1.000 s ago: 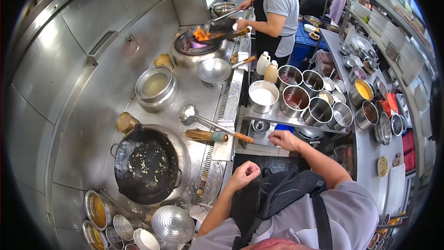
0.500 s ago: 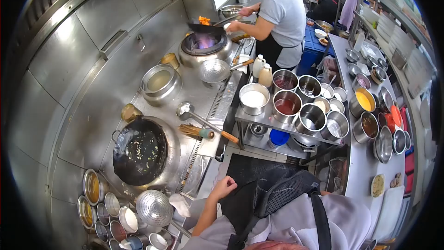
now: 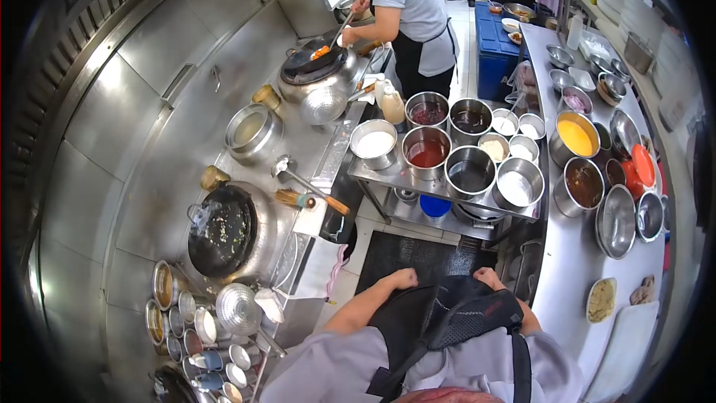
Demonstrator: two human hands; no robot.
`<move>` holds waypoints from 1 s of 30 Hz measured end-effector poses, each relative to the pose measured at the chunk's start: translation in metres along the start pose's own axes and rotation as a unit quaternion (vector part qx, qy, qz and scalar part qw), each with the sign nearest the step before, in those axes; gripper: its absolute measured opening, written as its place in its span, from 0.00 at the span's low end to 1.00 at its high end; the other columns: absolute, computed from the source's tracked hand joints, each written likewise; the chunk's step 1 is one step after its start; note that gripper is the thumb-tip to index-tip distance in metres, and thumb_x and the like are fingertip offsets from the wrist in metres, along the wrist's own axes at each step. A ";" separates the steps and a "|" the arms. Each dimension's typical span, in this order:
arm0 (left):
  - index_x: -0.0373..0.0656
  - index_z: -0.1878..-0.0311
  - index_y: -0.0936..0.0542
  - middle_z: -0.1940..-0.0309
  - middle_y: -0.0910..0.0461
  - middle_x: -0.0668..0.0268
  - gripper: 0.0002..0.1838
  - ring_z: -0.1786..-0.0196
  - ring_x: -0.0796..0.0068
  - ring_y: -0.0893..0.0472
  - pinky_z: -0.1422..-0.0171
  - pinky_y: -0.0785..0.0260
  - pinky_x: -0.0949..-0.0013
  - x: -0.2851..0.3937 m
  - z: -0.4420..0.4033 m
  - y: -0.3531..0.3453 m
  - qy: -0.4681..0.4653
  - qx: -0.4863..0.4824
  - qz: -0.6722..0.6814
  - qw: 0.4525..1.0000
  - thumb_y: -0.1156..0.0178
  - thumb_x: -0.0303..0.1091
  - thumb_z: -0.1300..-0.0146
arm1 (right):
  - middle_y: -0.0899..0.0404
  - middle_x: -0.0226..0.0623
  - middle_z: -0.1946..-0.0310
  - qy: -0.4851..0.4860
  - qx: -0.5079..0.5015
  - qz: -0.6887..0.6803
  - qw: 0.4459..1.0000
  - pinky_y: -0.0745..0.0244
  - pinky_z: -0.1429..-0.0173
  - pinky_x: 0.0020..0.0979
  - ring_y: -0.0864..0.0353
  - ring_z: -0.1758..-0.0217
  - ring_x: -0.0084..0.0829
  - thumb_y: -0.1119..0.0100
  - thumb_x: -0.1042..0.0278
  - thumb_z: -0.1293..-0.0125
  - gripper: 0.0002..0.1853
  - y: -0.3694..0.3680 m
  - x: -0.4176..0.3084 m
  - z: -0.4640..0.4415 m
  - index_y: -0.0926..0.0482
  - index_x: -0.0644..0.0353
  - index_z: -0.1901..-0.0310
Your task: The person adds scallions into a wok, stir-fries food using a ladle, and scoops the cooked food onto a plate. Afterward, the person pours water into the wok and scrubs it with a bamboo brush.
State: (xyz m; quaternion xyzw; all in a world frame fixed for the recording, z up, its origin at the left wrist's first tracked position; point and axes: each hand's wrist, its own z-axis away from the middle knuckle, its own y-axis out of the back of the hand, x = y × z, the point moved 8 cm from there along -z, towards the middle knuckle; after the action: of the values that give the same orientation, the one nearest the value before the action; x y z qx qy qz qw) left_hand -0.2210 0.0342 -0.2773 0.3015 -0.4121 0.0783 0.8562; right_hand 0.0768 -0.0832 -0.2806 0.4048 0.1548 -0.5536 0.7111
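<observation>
My left hand (image 3: 403, 278) is closed in front of my body, at the left upper edge of the dark apron (image 3: 403, 321). On the other side of the apron is my right hand (image 3: 488, 277), its fingers also curled. Whether either hand grips the cloth cannot be made out. To my left, a black wok (image 3: 222, 230) with chopped bits in it sits on the stove and gives off some smoke. A ladle (image 3: 309, 185) and a bamboo brush (image 3: 295, 198) lie beside it on the stove top.
Steel pots of sauce, one with red liquid (image 3: 426, 151), stand on a trolley (image 3: 447, 198) ahead. Seasoning containers and a perforated strainer (image 3: 239, 309) are at lower left. A counter (image 3: 556, 276) with bowls runs along the right. A co-worker (image 3: 410, 15) works at the far wok (image 3: 309, 60).
My left hand has moved right, towards the apron, and my right hand has come into view. The view has shifted. The co-worker's wok has come down onto the burner; the flame no longer shows.
</observation>
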 end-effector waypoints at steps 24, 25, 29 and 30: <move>0.45 0.19 0.42 0.20 0.43 0.51 0.63 0.19 0.53 0.41 0.20 0.44 0.49 -0.116 0.164 -0.131 0.387 -0.094 0.446 0.802 0.34 0.79 0.49 | 0.11 0.38 0.59 0.456 -0.236 0.479 0.713 0.15 0.51 0.41 0.10 0.54 0.40 0.40 0.59 0.40 0.15 0.021 0.066 -0.066 0.12 0.53 0.55; 0.45 0.18 0.43 0.19 0.45 0.51 0.64 0.18 0.52 0.43 0.19 0.45 0.48 -0.122 0.159 -0.135 0.382 -0.092 0.437 0.809 0.35 0.80 0.49 | 0.11 0.39 0.62 0.215 -0.253 0.375 0.866 0.15 0.59 0.39 0.11 0.62 0.37 0.43 0.61 0.37 0.14 0.048 0.066 -0.085 0.12 0.56 0.56; 0.43 0.19 0.41 0.19 0.45 0.50 0.65 0.17 0.50 0.44 0.17 0.49 0.48 -0.163 0.126 -0.142 0.366 -0.021 0.341 0.866 0.34 0.79 0.51 | 0.13 0.41 0.72 -0.026 0.012 0.176 0.984 0.18 0.72 0.36 0.12 0.74 0.35 0.47 0.68 0.31 0.13 0.146 0.005 -0.068 0.14 0.65 0.56; 0.42 0.21 0.37 0.20 0.41 0.48 0.63 0.18 0.50 0.42 0.16 0.50 0.48 -0.172 0.121 -0.140 0.359 0.039 0.268 0.893 0.33 0.78 0.51 | 0.14 0.42 0.72 -0.019 0.055 0.112 0.992 0.18 0.72 0.36 0.12 0.73 0.36 0.47 0.69 0.31 0.13 0.153 0.010 -0.077 0.14 0.65 0.55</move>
State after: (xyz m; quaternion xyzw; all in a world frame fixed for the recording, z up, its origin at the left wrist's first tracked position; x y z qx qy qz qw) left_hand -0.3584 -0.1289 -0.4118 0.1645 -0.1379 0.4236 0.8800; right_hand 0.2375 -0.0230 -0.2733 0.4475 0.0646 -0.4858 0.7481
